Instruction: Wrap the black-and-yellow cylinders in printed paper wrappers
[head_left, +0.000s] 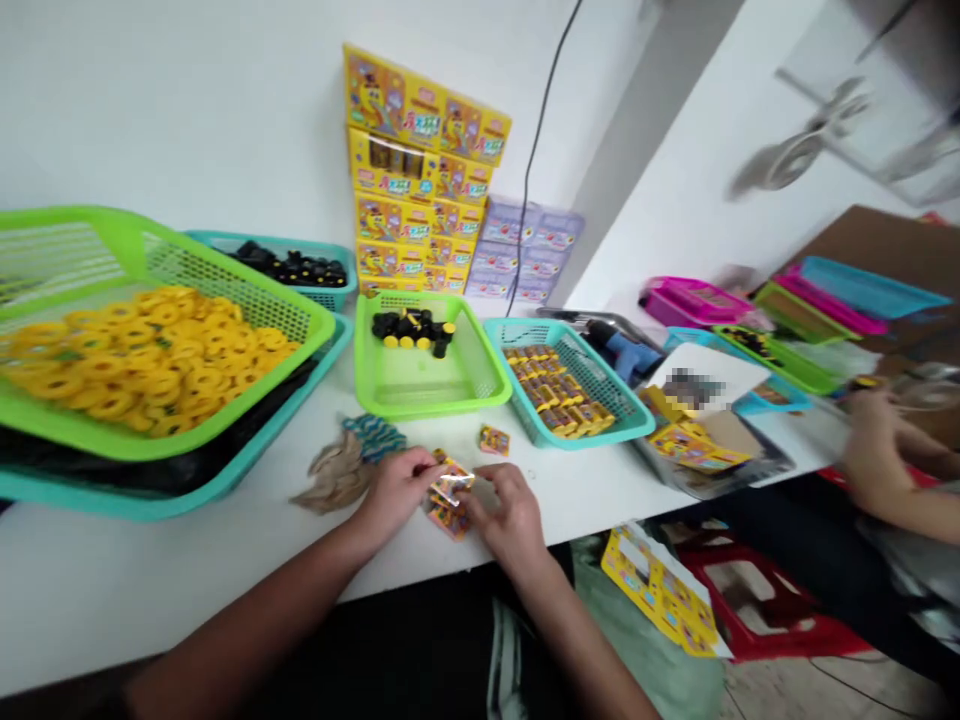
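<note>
Between left hand [394, 490] and right [510, 518] sits a packet [450, 488].

Your left hand [394, 492] and right hand [510, 520] are bare, and so are both your forearms [247, 625]. Below the hands you wear a black garment [420, 650], its dark cloth filling the space between your forearms. Just under your right hand, a narrow white-and-grey striped marking [506, 665] runs down it, too blurred to make out further.
</note>
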